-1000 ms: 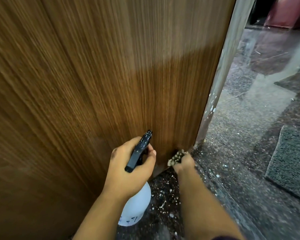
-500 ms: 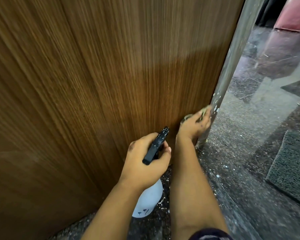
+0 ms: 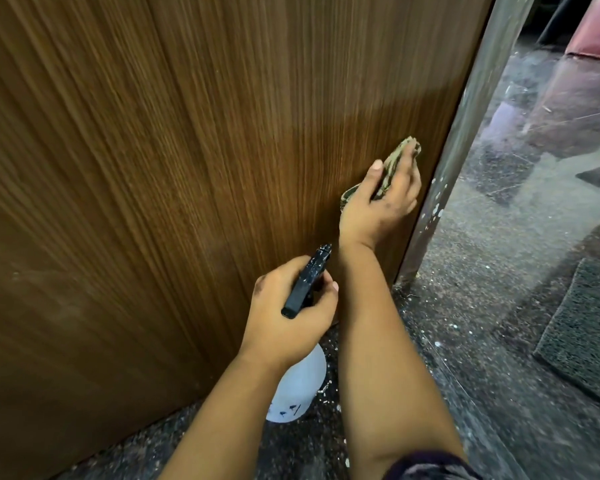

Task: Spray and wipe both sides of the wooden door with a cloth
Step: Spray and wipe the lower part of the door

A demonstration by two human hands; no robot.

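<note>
Door: a tall brown wooden door (image 3: 187, 168) with fine vertical grain fills the left and centre of the view; its lower right corner meets a speckled dark stone floor (image 3: 465, 341).
Door edge: a pale grey edge strip (image 3: 471, 116), flecked with white paint near its foot, runs down the door's right side.
Right hand: the right hand (image 3: 378, 206) presses a crumpled olive-and-tan cloth (image 3: 394, 164) flat against the door face, close to the right edge and above the bottom corner; thumb and fingers are curled round the cloth.
Left hand: the left hand (image 3: 288, 317) is wrapped round the black trigger head of a white plastic spray bottle (image 3: 298, 386), held just below the right wrist, its nozzle close to the door.
Floor: a dark grey textured mat (image 3: 582, 341) lies by the right edge of the view.
</note>
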